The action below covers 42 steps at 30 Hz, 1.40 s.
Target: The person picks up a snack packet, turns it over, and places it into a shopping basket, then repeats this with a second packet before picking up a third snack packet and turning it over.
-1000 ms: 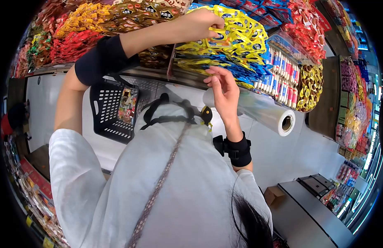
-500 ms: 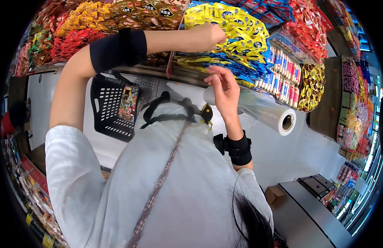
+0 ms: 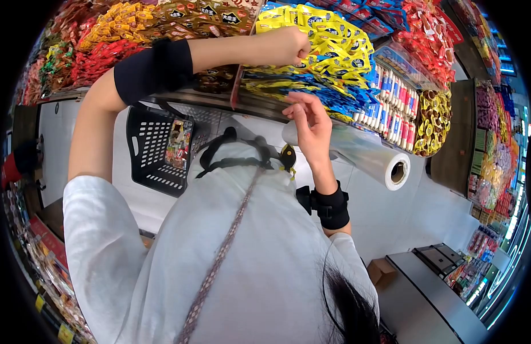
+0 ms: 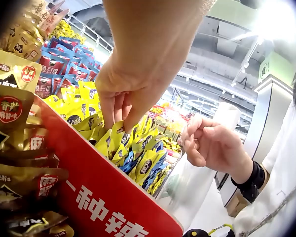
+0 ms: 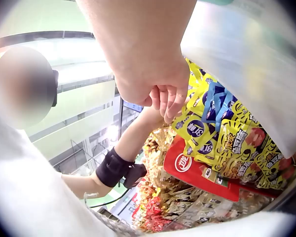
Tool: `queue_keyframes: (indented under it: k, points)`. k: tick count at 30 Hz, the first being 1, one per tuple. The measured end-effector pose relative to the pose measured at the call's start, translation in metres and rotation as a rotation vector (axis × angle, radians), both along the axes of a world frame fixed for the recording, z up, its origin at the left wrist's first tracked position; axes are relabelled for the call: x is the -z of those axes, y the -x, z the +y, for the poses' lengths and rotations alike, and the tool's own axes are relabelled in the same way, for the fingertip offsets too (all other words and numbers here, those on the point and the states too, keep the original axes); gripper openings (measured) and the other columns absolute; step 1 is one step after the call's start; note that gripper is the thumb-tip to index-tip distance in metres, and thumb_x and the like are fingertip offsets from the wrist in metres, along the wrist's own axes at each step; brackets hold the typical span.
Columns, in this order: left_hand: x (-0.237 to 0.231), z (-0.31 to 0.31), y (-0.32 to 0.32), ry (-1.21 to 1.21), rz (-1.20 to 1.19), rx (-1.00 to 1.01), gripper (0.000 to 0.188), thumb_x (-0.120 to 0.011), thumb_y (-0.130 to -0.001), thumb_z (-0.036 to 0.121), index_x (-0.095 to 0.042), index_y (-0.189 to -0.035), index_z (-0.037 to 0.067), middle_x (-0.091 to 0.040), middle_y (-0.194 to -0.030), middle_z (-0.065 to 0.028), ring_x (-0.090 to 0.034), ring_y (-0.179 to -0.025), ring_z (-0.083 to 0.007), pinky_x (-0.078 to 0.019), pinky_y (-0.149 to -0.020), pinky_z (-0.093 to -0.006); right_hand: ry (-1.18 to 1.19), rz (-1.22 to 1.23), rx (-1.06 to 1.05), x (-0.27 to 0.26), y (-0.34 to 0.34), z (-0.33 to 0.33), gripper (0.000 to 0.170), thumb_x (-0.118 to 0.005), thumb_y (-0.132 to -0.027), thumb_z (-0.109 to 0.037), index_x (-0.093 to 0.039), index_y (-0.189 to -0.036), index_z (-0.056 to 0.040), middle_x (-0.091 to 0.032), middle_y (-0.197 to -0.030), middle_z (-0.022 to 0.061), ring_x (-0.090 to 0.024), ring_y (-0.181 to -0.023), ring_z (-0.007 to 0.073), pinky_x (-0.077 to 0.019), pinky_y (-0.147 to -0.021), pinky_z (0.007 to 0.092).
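Observation:
My left hand (image 3: pixel 281 47) reaches over a heap of yellow snack packets (image 3: pixel 334 45), its back toward the head camera. In the left wrist view, the thumb and fingers point down among the packets and pinch the top of a yellow packet (image 4: pixel 119 129). Held in front of the shelf edge, my right hand (image 3: pixel 315 127) is bare, with its fingers loosely bent and nothing in them. Blue packets (image 3: pixel 348 98) lie along the front of the heap, below the yellow ones.
A black shopping basket (image 3: pixel 140 166) with some packets inside stands below the shelf. A roll of clear plastic bags (image 3: pixel 380 157) juts out beside my right hand. Brown packets (image 3: pixel 191 26) fill the bin to the left, behind a red divider (image 4: pixel 84 173).
My left hand dipped toward the front of the yellow heap, then drew back slightly up and left, its fingers staying at the packets. The right hand has kept its place.

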<state>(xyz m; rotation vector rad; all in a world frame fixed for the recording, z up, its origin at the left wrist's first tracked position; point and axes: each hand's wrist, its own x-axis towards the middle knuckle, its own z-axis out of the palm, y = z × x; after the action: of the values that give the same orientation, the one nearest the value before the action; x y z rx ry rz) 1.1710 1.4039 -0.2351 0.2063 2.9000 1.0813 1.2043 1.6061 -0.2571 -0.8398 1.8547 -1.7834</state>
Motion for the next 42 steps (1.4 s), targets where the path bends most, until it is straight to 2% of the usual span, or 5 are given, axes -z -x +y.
queue_keyframes:
  k: [6,9,17,23,42]
  points:
    - [-0.017,-0.01,-0.009,0.045,0.25,0.031,0.013,-0.067,-0.064,0.009,-0.059,-0.071,0.001,-0.058,-0.068,-0.011,-0.058,-0.065,-0.0252,-0.0452,-0.056,-0.0353,0.004,0.002,-0.001,-0.003,-0.001,-0.001,0.017,-0.049,-0.084,-0.002,-0.054,-0.1,-0.0004,-0.061,-0.089,0.0082,-0.06,-0.071,0.0113,-0.0463,-0.065,0.0229]
    - [-0.048,-0.018,-0.026,0.456,0.161,-0.012,0.015,-0.067,-0.066,0.013,-0.061,-0.077,0.004,-0.061,-0.068,-0.009,-0.06,-0.065,-0.0229,-0.0464,-0.059,-0.0321,-0.005,0.005,0.0,0.0,0.0,0.0,0.017,-0.048,-0.084,-0.002,-0.054,-0.1,-0.0007,-0.061,-0.09,0.0081,-0.06,-0.071,0.0115,-0.0464,-0.065,0.0231]
    - [-0.004,-0.021,-0.039,0.722,0.098,0.032,0.013,-0.068,-0.064,0.016,-0.062,-0.067,0.006,-0.059,-0.062,-0.0096,-0.061,-0.064,-0.0255,-0.0472,-0.057,-0.0357,-0.004,-0.001,-0.01,-0.001,-0.003,-0.002,0.018,-0.047,-0.084,-0.002,-0.054,-0.1,-0.0011,-0.061,-0.09,0.0075,-0.06,-0.071,0.0116,-0.0466,-0.066,0.0232]
    - [-0.01,-0.041,-0.032,0.385,0.286,-0.058,0.011,-0.061,-0.072,0.013,-0.055,-0.073,0.004,-0.054,-0.059,-0.0126,-0.057,-0.06,-0.0279,-0.0435,-0.054,-0.037,0.002,0.007,0.003,-0.004,-0.003,0.0,0.018,-0.047,-0.084,-0.002,-0.054,-0.1,-0.0015,-0.061,-0.09,0.0071,-0.06,-0.072,0.0113,-0.0469,-0.066,0.023]
    - [-0.039,-0.05,-0.025,0.155,-0.034,-0.04,0.013,-0.049,-0.073,0.011,-0.05,-0.066,0.001,-0.049,-0.055,-0.0165,-0.051,-0.054,-0.0283,-0.0397,-0.052,-0.0391,0.01,-0.025,-0.015,-0.004,-0.003,0.0,0.017,-0.047,-0.085,-0.004,-0.054,-0.101,-0.0016,-0.06,-0.091,0.0065,-0.059,-0.072,0.0109,-0.0463,-0.067,0.0233]
